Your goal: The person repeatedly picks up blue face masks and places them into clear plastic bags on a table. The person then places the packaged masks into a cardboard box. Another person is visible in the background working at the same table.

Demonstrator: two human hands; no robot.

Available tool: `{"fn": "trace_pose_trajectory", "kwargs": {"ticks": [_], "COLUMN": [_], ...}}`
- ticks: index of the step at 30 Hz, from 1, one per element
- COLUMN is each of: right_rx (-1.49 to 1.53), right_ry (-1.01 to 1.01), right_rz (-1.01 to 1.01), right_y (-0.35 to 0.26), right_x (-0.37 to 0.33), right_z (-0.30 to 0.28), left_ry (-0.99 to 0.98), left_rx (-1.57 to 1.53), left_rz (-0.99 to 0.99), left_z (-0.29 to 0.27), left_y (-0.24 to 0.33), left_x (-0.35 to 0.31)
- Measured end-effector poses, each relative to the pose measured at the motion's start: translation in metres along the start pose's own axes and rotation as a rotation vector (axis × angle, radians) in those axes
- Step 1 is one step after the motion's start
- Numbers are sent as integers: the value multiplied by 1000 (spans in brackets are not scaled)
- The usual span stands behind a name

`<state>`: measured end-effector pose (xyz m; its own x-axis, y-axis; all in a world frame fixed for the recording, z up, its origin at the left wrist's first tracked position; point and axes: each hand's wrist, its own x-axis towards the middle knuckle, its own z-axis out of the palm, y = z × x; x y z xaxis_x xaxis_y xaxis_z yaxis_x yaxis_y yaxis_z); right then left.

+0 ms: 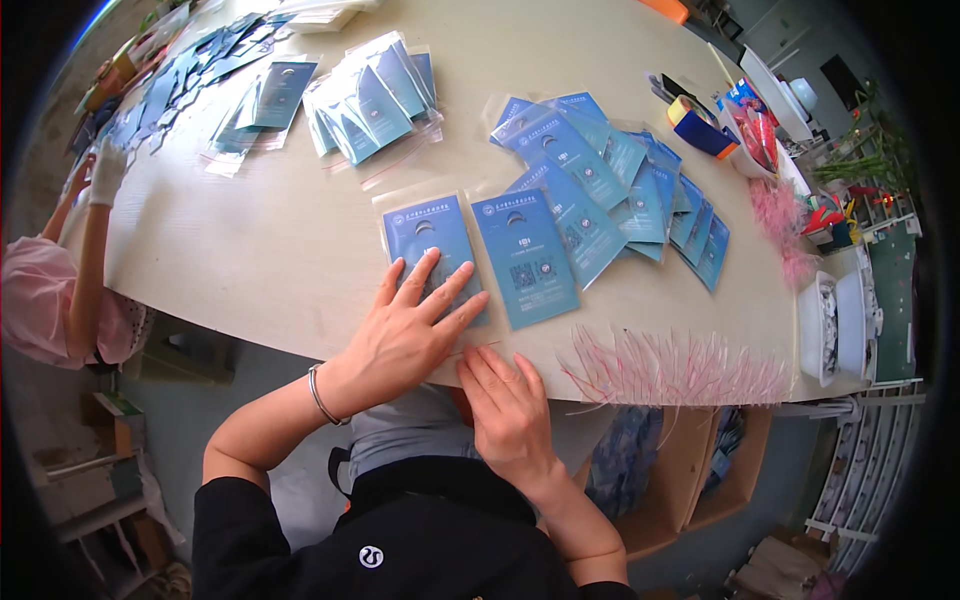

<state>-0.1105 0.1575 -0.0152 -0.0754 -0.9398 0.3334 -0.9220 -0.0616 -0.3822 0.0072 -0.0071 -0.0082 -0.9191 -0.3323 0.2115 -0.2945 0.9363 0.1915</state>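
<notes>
My left hand (405, 325) lies with its fingers spread over a blue card (425, 225) in a clear zip bag, pressing it against the table. At the bag's lower end, by the table edge, my right hand (508, 405) has its fingertips closed on the bag's edge; its thumb is hidden. Just right of the covered card is a second bagged blue card (525, 255), lying flat. Beyond it, a loose pile of bagged blue cards (585, 180) spreads to the right.
More bagged cards (370, 105) and unbagged blue cards (195, 65) lie at the far left. Pink-white strings (680, 370) hang over the near right edge of the table (240, 240). A tape roll (700, 125) stands at right. A person's gloved hand (107, 172) works at left.
</notes>
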Motion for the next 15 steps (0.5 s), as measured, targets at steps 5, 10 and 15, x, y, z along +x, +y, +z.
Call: {"fn": "trace_pose_trajectory", "kwargs": {"ticks": [5, 10, 15], "right_rx": [222, 282, 96], "right_ry": [74, 134, 14], "right_rz": [48, 246, 97], "right_y": [-2, 19, 25], "right_x": [-5, 15, 25], "right_z": [-13, -20, -19], "left_ry": [-51, -32, -49], "left_rx": [-29, -85, -62], "left_rz": [63, 45, 32], "left_z": [-9, -12, -14], "left_y": [-3, 1, 3], "left_x": [-12, -19, -15]}}
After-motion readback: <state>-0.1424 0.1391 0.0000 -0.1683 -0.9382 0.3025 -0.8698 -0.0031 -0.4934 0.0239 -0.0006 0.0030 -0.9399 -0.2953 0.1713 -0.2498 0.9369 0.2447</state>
